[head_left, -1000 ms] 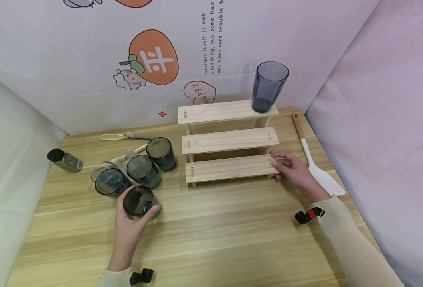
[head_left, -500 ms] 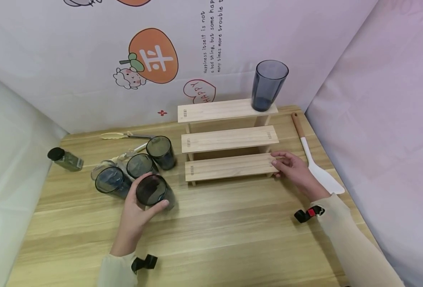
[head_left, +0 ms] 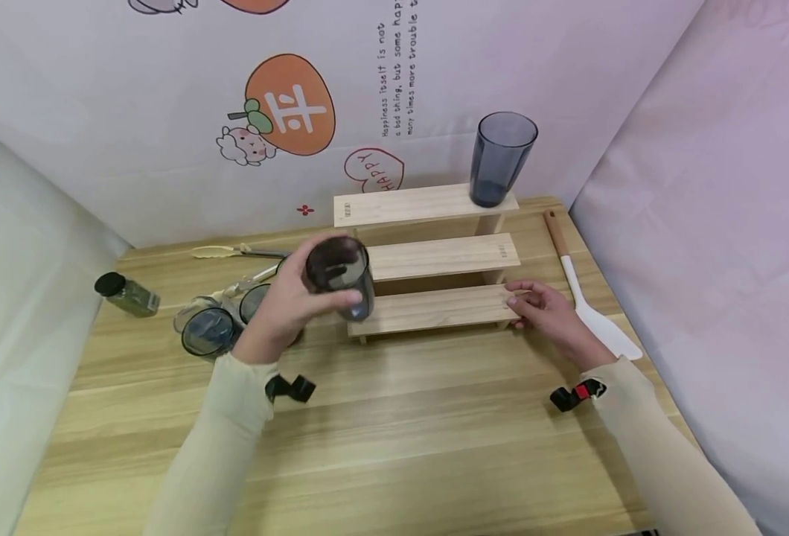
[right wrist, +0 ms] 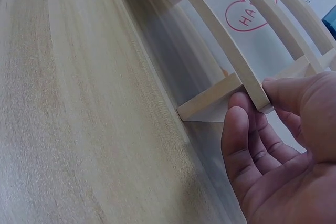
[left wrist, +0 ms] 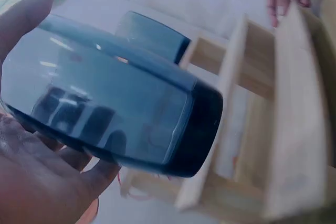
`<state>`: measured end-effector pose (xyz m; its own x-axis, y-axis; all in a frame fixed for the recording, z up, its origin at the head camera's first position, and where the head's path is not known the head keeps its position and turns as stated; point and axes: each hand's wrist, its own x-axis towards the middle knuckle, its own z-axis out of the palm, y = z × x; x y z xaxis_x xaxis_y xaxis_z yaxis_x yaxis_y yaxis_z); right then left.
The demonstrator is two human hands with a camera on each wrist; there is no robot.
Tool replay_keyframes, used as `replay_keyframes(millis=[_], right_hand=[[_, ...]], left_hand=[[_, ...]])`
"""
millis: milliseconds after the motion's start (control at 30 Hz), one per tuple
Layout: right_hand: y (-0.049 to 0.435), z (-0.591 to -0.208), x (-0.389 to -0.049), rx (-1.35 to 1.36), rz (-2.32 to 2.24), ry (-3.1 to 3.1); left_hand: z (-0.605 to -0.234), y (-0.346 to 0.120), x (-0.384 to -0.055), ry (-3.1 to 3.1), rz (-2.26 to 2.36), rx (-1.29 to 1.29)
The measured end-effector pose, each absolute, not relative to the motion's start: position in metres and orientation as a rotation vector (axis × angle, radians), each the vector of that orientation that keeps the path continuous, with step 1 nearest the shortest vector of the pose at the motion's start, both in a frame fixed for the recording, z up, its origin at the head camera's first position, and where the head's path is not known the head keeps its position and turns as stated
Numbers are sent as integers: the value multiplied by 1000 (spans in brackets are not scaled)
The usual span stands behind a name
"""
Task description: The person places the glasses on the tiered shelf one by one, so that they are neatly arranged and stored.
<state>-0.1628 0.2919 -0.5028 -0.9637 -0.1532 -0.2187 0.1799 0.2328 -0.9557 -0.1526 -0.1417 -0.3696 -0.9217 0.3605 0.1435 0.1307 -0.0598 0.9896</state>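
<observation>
The left hand (head_left: 287, 301) has carried a smoky blue tumbler (head_left: 339, 266) to the right and toward the far side over the past second, away from the clustered glassware, and the tumbler now hangs at the left end of a three-tier wooden rack (head_left: 444, 259). The hand holds it round the side, thumb across the near face and fingers behind, with the rim facing up. In the head view the tumbler covers part of the middle and bottom tiers; whether its base touches the wood cannot be told. This looks like a carrying stage: the tumbler seems free of its neighbours but not yet set down.

The right hand (head_left: 547, 316) has not shifted; it pinches the right end of the bottom tier between thumb and fingers, which probably steadies the rack. A matching tumbler (head_left: 502, 160) stands, unchanged, at the right end of the top tier.

On the left of the desk (head_left: 401, 447), more tumblers (head_left: 208, 333) stand partly hidden by the left hand and forearm, so their number is unclear. A black-lidded jar (head_left: 129, 295) is farther left, tongs (head_left: 234, 252) lie behind the tumblers, and a white-bladed spatula (head_left: 605, 331) lies right of the rack
</observation>
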Motion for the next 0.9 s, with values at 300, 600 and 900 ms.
replay_keyframes(millis=[300, 600, 900], right_hand=[[294, -507, -163, 10, -1791, 2220], [299, -509, -162, 13, -1791, 2233], [298, -505, -164, 0, -1779, 2230]], left_hand=[[-337, -106, -211, 2029, 2200, 515], [-324, -71, -250, 2051, 2161, 468], [-312, -52, -271, 2067, 2146, 423]])
